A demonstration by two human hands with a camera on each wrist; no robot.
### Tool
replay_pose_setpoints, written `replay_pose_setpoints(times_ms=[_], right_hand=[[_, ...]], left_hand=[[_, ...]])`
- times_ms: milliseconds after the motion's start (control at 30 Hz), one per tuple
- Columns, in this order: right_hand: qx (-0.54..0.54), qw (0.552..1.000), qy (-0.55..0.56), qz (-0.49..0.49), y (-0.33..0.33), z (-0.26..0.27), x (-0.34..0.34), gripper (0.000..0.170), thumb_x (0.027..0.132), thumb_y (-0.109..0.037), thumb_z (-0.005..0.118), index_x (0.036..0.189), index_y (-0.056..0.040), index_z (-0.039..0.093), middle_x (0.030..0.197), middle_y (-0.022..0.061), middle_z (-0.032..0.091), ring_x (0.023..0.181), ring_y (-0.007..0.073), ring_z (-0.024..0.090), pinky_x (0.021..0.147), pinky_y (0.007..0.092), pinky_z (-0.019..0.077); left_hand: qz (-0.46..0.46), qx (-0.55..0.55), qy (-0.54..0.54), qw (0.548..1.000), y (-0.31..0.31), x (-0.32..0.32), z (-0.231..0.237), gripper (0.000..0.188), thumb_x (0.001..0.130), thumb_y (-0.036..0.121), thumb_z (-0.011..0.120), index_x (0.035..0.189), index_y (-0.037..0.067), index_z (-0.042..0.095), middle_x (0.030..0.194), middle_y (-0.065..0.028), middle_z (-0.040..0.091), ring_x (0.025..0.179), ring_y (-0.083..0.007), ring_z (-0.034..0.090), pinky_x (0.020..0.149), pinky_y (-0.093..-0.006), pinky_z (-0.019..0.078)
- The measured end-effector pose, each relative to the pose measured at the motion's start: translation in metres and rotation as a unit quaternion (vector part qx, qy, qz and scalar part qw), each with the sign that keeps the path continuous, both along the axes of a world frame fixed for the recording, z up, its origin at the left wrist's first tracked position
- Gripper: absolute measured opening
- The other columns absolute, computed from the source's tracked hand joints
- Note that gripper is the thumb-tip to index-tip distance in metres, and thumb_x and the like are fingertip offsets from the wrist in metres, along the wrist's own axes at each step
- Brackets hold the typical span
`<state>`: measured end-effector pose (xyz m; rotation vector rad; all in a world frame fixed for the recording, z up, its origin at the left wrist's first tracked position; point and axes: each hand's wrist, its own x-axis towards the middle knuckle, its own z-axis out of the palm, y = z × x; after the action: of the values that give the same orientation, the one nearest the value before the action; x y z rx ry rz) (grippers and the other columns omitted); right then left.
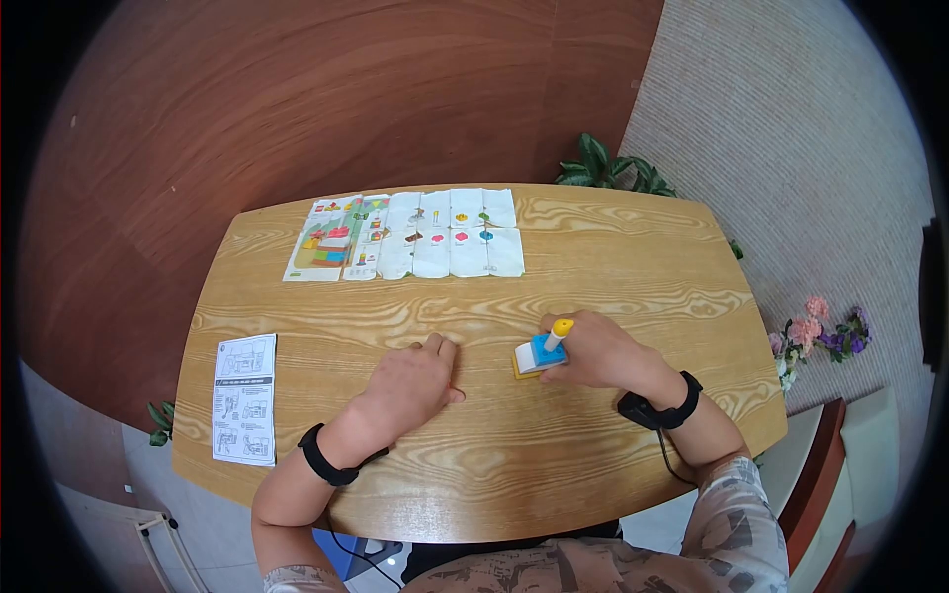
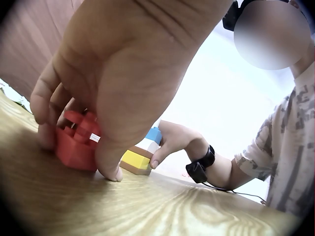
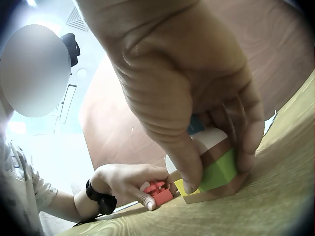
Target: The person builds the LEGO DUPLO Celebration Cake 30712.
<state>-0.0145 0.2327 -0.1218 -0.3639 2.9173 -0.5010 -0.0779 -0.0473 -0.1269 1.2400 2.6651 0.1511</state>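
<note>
My left hand (image 1: 407, 387) curls over red blocks (image 2: 78, 147) on the table, fingers on one side and thumb on the other in the left wrist view. To its right, my right hand (image 1: 593, 351) grips a layered block stack. That stack shows a blue block (image 1: 547, 348) and a white part (image 1: 528, 358) on top, with a yellow-tipped candle piece (image 1: 560, 332) standing upright. In the right wrist view, green (image 3: 219, 172) and yellow (image 3: 186, 187) blocks sit low in it above a brown base (image 3: 216, 192), between thumb and fingers.
An unfolded picture sheet (image 1: 435, 237) lies along the table's far side. A printed instruction leaflet (image 1: 244, 400) lies at the left. Cables run from both wristbands, and a black device (image 1: 638, 409) sits by the right wrist. Plants and flowers (image 1: 816, 331) stand beyond the table.
</note>
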Motion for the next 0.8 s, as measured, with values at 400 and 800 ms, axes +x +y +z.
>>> replay_pose_setpoints(times_ms=[400, 800], right_hand=[[-0.006, 1.000, -0.001, -0.004, -0.0024, 0.0027, 0.0004, 0.046, 0.077, -0.025, 0.089, 0.106, -0.0056, 0.060, 0.090, 0.0179, 0.071, 0.090, 0.0409, 0.068, 0.076, 0.0472, 0.0532], [0.002, 1.000, -0.003, -0.004, -0.0021, 0.0039, 0.0015, 0.049, 0.077, -0.027, 0.089, 0.109, -0.0056, 0.060, 0.096, 0.0177, 0.071, 0.096, 0.0405, 0.068, 0.079, 0.0473, 0.0529]], left_hand=[[0.002, -0.019, -0.012, 1.000, 0.0004, -0.0005, -0.0013, 0.059, 0.090, 0.044, 0.075, 0.121, -0.001, 0.053, 0.115, -0.0201, 0.063, 0.106, -0.0393, 0.067, 0.087, -0.0468, 0.0549], [-0.003, -0.020, 0.000, 1.000, 0.0018, -0.0008, 0.0013, 0.063, 0.086, 0.047, 0.078, 0.120, -0.001, 0.054, 0.116, -0.0205, 0.063, 0.105, -0.0391, 0.068, 0.085, -0.0464, 0.0553]])
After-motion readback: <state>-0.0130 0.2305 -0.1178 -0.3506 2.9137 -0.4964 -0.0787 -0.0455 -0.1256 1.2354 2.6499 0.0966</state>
